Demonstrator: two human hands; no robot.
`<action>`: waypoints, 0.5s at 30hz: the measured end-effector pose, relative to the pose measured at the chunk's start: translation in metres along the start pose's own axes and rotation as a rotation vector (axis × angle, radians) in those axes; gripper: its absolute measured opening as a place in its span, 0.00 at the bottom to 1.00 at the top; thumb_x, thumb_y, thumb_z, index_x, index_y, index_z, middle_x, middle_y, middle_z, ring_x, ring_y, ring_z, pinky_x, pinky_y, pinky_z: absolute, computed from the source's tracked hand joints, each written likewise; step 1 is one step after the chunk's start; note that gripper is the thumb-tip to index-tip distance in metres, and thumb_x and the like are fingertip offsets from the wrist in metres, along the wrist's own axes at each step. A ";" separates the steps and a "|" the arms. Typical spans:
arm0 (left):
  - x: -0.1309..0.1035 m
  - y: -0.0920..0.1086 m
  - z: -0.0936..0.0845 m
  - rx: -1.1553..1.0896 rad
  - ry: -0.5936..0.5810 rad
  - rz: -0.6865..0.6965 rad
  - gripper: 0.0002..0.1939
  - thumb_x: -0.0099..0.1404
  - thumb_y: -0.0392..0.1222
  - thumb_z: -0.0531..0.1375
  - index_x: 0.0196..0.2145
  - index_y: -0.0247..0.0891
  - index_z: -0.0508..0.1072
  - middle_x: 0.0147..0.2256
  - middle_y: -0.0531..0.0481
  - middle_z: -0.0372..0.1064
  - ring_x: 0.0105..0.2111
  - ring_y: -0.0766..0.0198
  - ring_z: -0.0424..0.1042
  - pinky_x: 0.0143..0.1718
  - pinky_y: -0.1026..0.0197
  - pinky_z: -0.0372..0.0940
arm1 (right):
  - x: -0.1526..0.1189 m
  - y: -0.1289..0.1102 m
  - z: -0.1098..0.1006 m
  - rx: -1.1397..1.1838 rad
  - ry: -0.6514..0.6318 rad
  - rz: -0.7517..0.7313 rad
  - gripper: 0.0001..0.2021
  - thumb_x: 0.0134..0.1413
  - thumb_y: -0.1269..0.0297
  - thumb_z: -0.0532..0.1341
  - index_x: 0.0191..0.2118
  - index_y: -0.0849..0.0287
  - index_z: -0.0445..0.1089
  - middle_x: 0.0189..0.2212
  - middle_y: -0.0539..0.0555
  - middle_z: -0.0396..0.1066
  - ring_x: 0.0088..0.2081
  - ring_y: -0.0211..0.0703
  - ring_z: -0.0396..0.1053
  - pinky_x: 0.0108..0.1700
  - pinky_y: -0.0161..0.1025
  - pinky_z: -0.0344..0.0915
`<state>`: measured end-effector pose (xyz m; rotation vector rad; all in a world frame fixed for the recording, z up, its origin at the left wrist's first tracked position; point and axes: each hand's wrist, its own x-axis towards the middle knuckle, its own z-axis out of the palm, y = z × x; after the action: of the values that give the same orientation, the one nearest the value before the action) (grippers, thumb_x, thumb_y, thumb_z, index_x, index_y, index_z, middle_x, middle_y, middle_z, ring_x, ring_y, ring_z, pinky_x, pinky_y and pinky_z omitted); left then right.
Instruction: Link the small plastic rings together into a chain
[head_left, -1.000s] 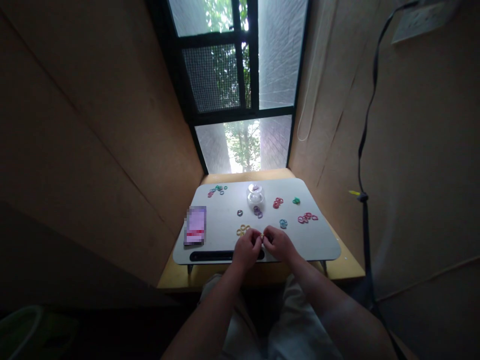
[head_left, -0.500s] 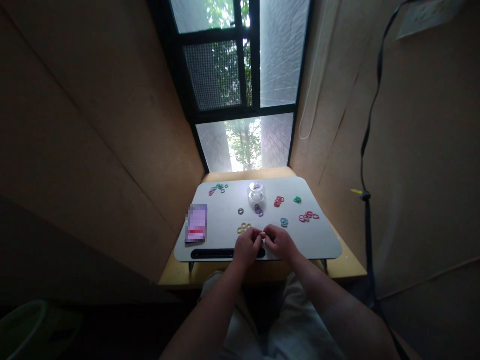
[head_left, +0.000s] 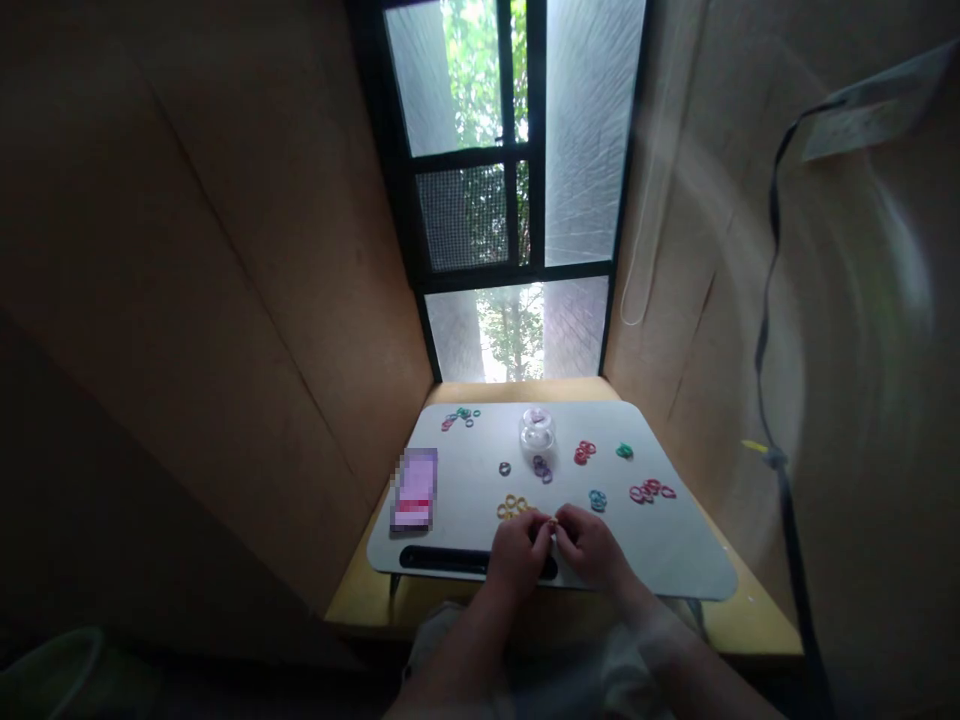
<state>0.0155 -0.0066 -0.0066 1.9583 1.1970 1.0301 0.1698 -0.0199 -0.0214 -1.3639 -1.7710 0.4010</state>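
My left hand [head_left: 519, 550] and my right hand [head_left: 594, 546] meet above the front of a white lap table [head_left: 465, 500], both with fingers pinched. Between the fingertips is a small yellow hair tie [head_left: 553, 522], partly hidden by the fingers. Just beyond my left hand lies a cluster of yellow hair ties [head_left: 512, 505]. Blue hair ties [head_left: 597, 499] are beyond my right hand, with pink ones [head_left: 651, 490] farther right. Purple hair ties [head_left: 541, 469] rest in front of a clear round container [head_left: 537, 432].
Red hair ties [head_left: 584, 452] and green ones [head_left: 624, 451] lie at the right rear. A mixed group [head_left: 461, 416] is at the far left. A phone [head_left: 415, 490] lies at the left, near a black slot [head_left: 442, 559] along the front edge. Walls flank the table.
The view has shifted, so the whole scene sits lower and farther right. Both hands stay pinched together around the yellow hair tie.
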 end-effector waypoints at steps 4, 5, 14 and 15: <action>-0.001 0.002 -0.001 -0.024 0.010 0.009 0.11 0.63 0.37 0.55 0.37 0.41 0.77 0.35 0.49 0.77 0.36 0.61 0.73 0.41 0.60 0.65 | 0.000 0.000 0.000 -0.012 0.009 0.003 0.09 0.55 0.64 0.55 0.25 0.57 0.62 0.21 0.48 0.65 0.25 0.39 0.61 0.29 0.35 0.56; -0.001 0.002 -0.001 -0.030 0.009 0.011 0.11 0.63 0.37 0.55 0.37 0.41 0.77 0.36 0.49 0.77 0.37 0.61 0.73 0.41 0.60 0.65 | 0.000 -0.001 0.000 -0.012 0.007 0.004 0.08 0.55 0.64 0.55 0.25 0.57 0.62 0.21 0.48 0.65 0.25 0.39 0.61 0.29 0.35 0.57; -0.001 -0.001 0.001 -0.015 0.039 -0.037 0.06 0.62 0.39 0.56 0.32 0.38 0.72 0.29 0.51 0.71 0.29 0.64 0.69 0.33 0.62 0.61 | 0.001 0.000 0.001 -0.030 -0.013 -0.001 0.09 0.55 0.65 0.54 0.25 0.56 0.60 0.22 0.48 0.64 0.25 0.39 0.62 0.29 0.35 0.56; -0.001 -0.001 0.001 -0.010 0.045 -0.042 0.06 0.62 0.39 0.56 0.32 0.38 0.72 0.28 0.51 0.71 0.29 0.64 0.68 0.33 0.62 0.61 | 0.001 0.000 0.001 -0.031 -0.008 -0.002 0.09 0.55 0.65 0.54 0.25 0.56 0.60 0.21 0.49 0.64 0.25 0.39 0.61 0.29 0.35 0.56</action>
<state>0.0157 -0.0071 -0.0081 1.9034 1.2503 1.0612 0.1694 -0.0192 -0.0215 -1.3837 -1.7918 0.3803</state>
